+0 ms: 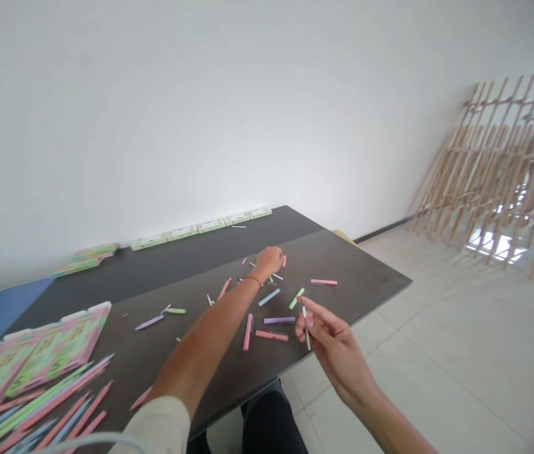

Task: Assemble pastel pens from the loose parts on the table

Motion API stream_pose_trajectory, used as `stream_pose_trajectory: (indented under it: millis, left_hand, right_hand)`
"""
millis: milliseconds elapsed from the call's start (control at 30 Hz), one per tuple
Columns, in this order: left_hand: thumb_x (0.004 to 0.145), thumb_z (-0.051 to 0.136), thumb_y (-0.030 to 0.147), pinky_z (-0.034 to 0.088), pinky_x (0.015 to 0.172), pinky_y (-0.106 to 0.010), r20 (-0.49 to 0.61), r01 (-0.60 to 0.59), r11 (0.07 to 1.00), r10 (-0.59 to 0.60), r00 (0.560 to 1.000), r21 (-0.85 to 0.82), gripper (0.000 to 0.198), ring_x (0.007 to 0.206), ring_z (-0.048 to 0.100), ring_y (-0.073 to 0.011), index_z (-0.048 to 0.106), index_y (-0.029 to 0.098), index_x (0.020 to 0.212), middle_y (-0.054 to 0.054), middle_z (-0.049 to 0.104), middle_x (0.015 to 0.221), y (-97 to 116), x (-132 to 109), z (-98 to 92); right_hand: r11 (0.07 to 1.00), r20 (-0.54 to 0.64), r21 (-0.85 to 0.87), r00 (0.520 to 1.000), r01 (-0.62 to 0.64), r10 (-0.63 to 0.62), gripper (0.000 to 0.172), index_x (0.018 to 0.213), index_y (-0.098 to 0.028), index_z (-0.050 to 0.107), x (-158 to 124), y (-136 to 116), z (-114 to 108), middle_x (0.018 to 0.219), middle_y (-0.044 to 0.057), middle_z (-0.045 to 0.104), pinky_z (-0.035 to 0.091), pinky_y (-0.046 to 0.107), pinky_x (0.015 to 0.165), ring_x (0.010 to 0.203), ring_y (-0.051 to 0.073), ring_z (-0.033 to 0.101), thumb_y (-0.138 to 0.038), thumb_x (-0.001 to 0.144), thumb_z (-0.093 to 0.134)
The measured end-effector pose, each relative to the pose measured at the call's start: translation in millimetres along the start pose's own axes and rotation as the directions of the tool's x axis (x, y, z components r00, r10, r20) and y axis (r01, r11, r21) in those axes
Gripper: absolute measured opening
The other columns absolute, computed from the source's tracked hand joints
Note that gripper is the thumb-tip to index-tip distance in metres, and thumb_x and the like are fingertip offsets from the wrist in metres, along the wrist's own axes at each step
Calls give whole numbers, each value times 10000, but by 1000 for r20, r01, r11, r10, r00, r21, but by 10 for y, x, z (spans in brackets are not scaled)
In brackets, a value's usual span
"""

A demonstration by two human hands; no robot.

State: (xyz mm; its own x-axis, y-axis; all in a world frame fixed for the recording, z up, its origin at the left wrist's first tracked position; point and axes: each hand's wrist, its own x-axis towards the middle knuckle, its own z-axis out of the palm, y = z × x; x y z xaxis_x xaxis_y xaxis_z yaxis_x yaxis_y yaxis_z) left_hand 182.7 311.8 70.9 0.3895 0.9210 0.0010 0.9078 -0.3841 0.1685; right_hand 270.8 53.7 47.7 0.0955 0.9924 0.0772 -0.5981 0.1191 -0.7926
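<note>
Right hand (327,337) at tabletop (371,280) front edge, fingers pinching thin white stick (306,329). Left hand (269,260) mid-tabletop among scattered coloured tubes (271,336), fingers curled, grip unclear. Open tiled floor (460,353) to the right.

L. hand (269,260) grip hidden; pen pile (44,410) off-frame btm-left; card (53,353) print blurry.

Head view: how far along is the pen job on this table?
Done: a heap of long pastel pens lies at the near left, beside printed cards. In hand: the right hand pinches a thin refill; the left hand reaches onto small pieces mid-table, its grip unclear. Left: roughly a dozen short pastel tubes lie scattered loose.
</note>
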Motion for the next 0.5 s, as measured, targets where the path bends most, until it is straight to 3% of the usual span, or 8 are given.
stream_pose_trajectory:
  millis: [100,233,367,500]
  left_hand:
    - [1001,664,372,592,943,-464,26,8,1000,-8,1000,-7,388,1123,668,-253,618,161,1323,-117,641,1320,175,168,206]
    - [996,672,369,589,948,-458,29,4,999,-3,1000,-51,391,1131,666,-255,621,156,1320,-124,639,1324,195,254,310]
    - [993,678,368,589,949,-456,32,-34,988,39,999,-153,398,1136,665,-258,619,153,1323,-127,637,1324,98,220,211]
    - [995,676,353,606,903,-427,-9,-135,938,139,990,-321,323,1063,692,-230,655,160,1253,-101,681,1248,2,-19,-76]
  right_hand:
    - [998,-36,-55,999,18,-20,367,1234,-237,783,-28,-26,-96,819,24,681,417,248,669,739,123,561,-356,887,809]
    - [990,-21,-143,1000,5,-8,360,1205,-238,800,-65,-57,-200,798,33,693,389,260,659,736,133,557,-368,870,821]
    - [981,-34,-192,999,-6,0,357,1159,-234,819,-49,-71,-272,796,42,713,394,268,649,725,139,572,-388,837,844]
    - [967,-41,-251,998,36,-48,375,1142,-230,824,16,-114,-284,800,46,720,402,267,618,707,144,581,-399,809,856]
